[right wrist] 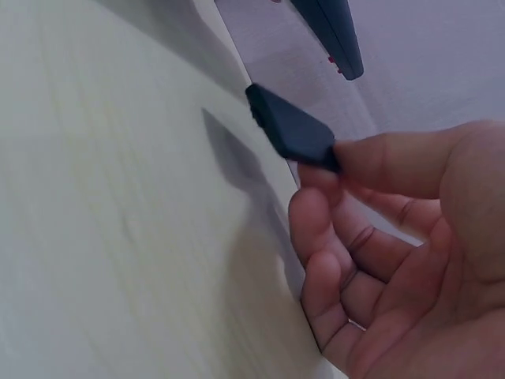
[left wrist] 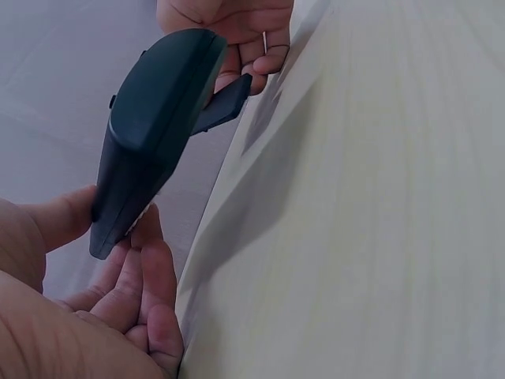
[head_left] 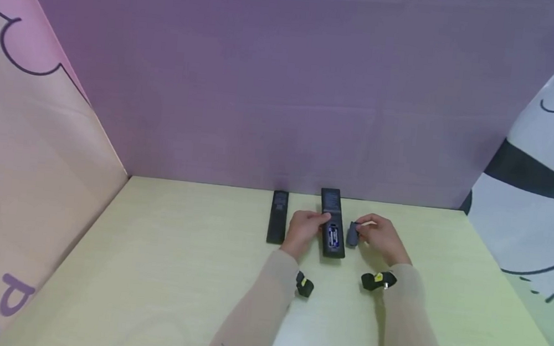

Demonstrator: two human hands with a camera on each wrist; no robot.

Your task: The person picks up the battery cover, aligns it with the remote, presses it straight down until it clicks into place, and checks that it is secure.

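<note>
A black remote control [head_left: 333, 214] is held back side up by my left hand [head_left: 303, 228], thumb on one edge and fingers beneath. Its battery compartment is uncovered, with batteries [head_left: 333, 236] showing inside. Just to the right, my right hand [head_left: 381, 237] pinches a small dark battery cover [head_left: 353, 235] between thumb and fingers, apart from the remote. In the left wrist view the remote [left wrist: 158, 110] is raised above the table, end toward the camera. The right wrist view shows the cover [right wrist: 296, 130] at my fingertips, also off the surface.
A second black remote [head_left: 277, 217] lies on the pale wooden table [head_left: 172, 274], left of my left hand. A purple panel [head_left: 265, 83] rises at the table's back edge, and printed panels stand at both sides. Each wrist wears a small black camera.
</note>
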